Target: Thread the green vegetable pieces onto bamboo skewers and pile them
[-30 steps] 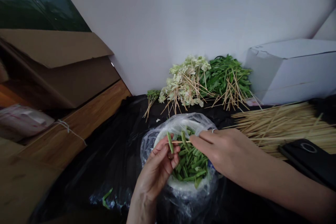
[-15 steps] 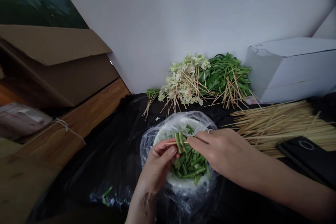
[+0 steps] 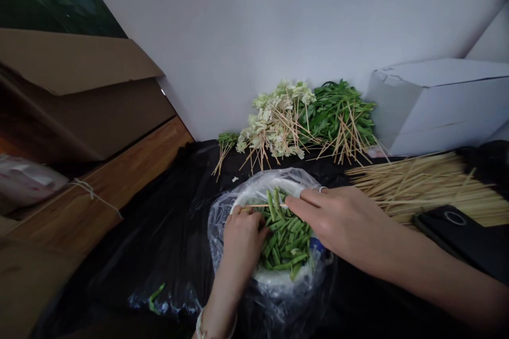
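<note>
The right hand (image 3: 336,217) grips one skewer (image 3: 258,205) bearing two bean pieces (image 3: 271,205) over one bowl (image 3: 274,277) of cut beans (image 3: 288,241); the left hand (image 3: 243,235) curls there, its grip unclear. Three skewered piles (image 3: 264,116) and loose sticks (image 3: 421,180) lie on black plastic (image 3: 167,222), one phone (image 3: 453,235) by the sticks, before a pale wall (image 3: 254,21).

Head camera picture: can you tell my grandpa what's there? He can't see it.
The right hand holds a stick threaded with green pieces above a plastic-lined bowl of cut greens, the left hand at the bowl's left side. Behind lie skewered leafy vegetables.
</note>
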A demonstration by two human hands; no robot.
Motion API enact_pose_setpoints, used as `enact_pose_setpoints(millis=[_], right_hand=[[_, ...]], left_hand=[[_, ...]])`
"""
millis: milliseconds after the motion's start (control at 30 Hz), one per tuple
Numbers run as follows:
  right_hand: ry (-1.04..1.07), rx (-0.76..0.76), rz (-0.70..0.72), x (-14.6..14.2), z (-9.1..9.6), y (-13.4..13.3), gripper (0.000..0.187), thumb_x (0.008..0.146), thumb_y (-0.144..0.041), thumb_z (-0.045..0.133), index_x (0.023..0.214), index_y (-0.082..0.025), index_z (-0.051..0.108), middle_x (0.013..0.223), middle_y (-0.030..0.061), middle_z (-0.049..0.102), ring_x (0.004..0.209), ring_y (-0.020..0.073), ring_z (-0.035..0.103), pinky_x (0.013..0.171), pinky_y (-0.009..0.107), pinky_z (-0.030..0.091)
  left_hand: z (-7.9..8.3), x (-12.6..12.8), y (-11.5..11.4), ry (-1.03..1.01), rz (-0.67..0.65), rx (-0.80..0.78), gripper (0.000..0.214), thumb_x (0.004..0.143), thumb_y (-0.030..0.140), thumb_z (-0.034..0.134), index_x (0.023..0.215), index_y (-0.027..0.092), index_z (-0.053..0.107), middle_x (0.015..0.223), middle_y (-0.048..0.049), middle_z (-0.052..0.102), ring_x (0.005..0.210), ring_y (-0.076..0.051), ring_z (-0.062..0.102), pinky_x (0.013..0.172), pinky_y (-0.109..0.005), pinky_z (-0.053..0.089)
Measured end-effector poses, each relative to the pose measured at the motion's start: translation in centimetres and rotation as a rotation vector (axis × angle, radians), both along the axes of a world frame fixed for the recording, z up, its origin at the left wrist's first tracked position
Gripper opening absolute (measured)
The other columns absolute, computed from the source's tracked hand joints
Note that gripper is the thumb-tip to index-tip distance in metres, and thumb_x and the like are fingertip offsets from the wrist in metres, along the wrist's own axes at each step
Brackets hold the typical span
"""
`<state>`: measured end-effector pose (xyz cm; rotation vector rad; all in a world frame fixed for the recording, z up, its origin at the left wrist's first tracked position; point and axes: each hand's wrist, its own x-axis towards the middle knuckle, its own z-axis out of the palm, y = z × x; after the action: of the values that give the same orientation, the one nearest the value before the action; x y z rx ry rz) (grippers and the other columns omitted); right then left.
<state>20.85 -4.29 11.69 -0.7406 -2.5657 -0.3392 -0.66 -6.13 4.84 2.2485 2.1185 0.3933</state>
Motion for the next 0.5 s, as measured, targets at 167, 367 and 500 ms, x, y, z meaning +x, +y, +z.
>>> enact_pose_setpoints(millis=[167, 367, 500], right_hand=[[0.002, 0.009, -0.004, 0.0, 0.1, 0.0, 0.026, 0.077, 0.002, 0.048, 0.089, -0.020, 0.054, 0.073, -0.0024, 0.053, 0.058, 0.0142, 0.048, 0.051, 0.031, 0.024], [0.011, -0.013, -0.019, 0.5, 0.4, 0.0, 0.028, 0.075, 0.003, 0.048, 0.090, -0.020, 0.054, 0.074, -0.0027, 0.055, 0.056, 0.0138, 0.047, 0.052, 0.031, 0.023], [0.008, -0.035, -0.038, 0.6, 0.4, 0.2, 0.029, 0.077, 0.002, 0.047, 0.094, -0.020, 0.056, 0.074, -0.0025, 0.057, 0.058, 0.0143, 0.049, 0.053, 0.031, 0.023]], left_hand=[[0.8, -0.6, -0.3, -0.102, -0.044, -0.015, 0.010, 0.075, 0.012, 0.069, 0.073, 0.021, 0.073, 0.089, -0.0091, 0.072, 0.097, -0.030, 0.061, 0.085, -0.042, 0.046], [1.5, -1.4, -1.8, -0.692, -0.009, -0.090, 0.008, 0.080, 0.021, 0.065, 0.082, 0.020, 0.072, 0.078, -0.0037, 0.074, 0.075, -0.021, 0.067, 0.072, -0.032, 0.049], [1.3, -1.5, -2.3, -1.230, 0.053, -0.111, 0.030, 0.076, 0.027, 0.074, 0.105, 0.017, 0.072, 0.077, -0.0048, 0.077, 0.078, -0.020, 0.071, 0.076, -0.031, 0.052]])
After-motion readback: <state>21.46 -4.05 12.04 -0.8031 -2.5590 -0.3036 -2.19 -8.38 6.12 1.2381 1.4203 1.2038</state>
